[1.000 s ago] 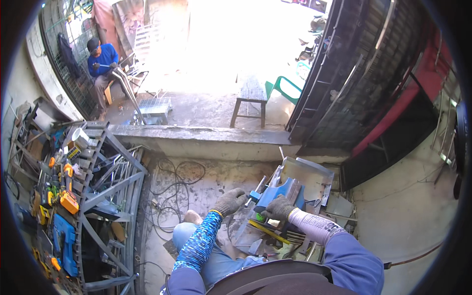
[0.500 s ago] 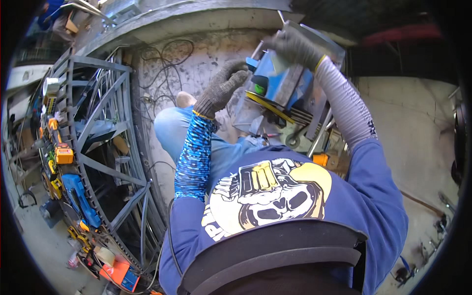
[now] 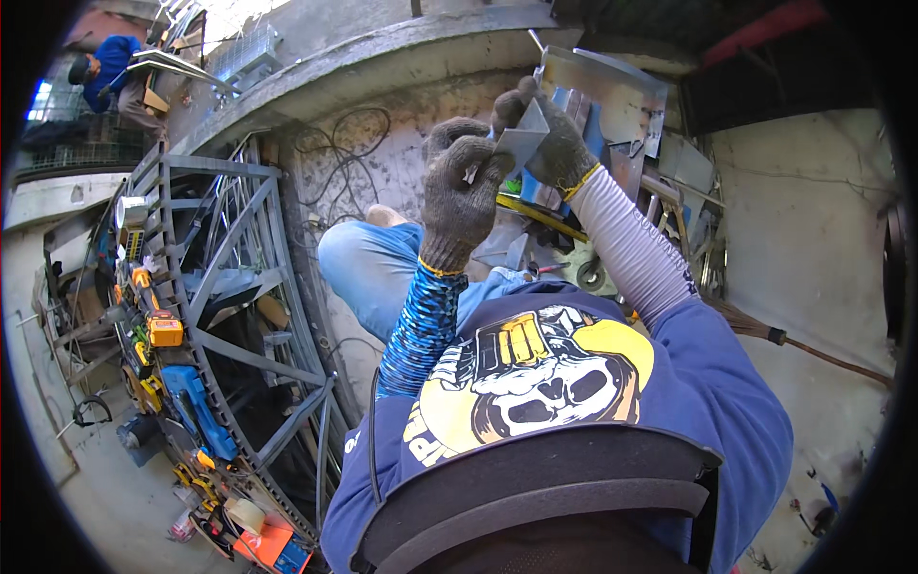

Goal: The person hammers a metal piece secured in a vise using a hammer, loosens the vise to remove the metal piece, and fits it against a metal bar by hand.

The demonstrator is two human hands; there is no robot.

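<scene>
Pinching the metal piece point(image 3: 523, 143) with your left hand point(image 3: 459, 191), keep clear of its corners; I can't tell whether your right hand point(image 3: 562, 153) grips too.

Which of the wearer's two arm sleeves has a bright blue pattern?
The left sleeve, running back from the left hand: it is mottled bright blue and black, while the right sleeve is mostly pale grey.

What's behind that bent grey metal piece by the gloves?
Past the bent grey metal piece, you can see part of the gloved right hand, then some blue metal equipment farther back. Whatever sits straight behind the piece is covered, so I can't tell.
</scene>
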